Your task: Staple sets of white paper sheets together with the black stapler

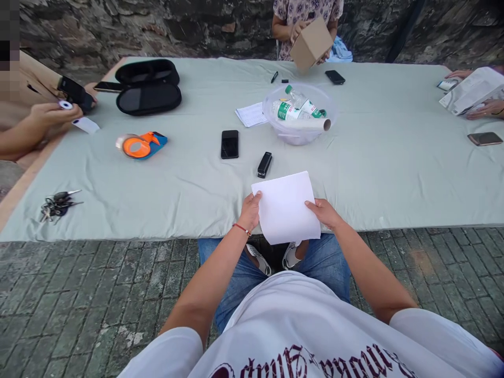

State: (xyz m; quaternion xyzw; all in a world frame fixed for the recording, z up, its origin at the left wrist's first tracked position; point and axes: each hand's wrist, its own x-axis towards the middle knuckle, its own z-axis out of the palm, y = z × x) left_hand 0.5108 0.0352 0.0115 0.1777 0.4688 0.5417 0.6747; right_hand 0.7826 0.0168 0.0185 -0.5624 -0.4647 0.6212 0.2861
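Between my two hands is a blank white sheet of paper [289,210], tilted over the near edge of the table. My left hand [251,211] grips its left edge, thumb on top. The right edge is pinched by my right hand [323,212], also with the thumb on the upper face. Whether it is one sheet or a thin stack, I cannot tell. Just beyond the paper lies a black stapler [264,165]. A black phone [230,144] rests to the stapler's left.
On the cloth-covered table [197,194] are a plastic basin [295,137] with bottles and a roll, papers [251,115], an orange-blue tape dispenser [142,145], keys [59,205] and a black case [149,100]. Other people sit around it; one holds a cardboard box [312,44].
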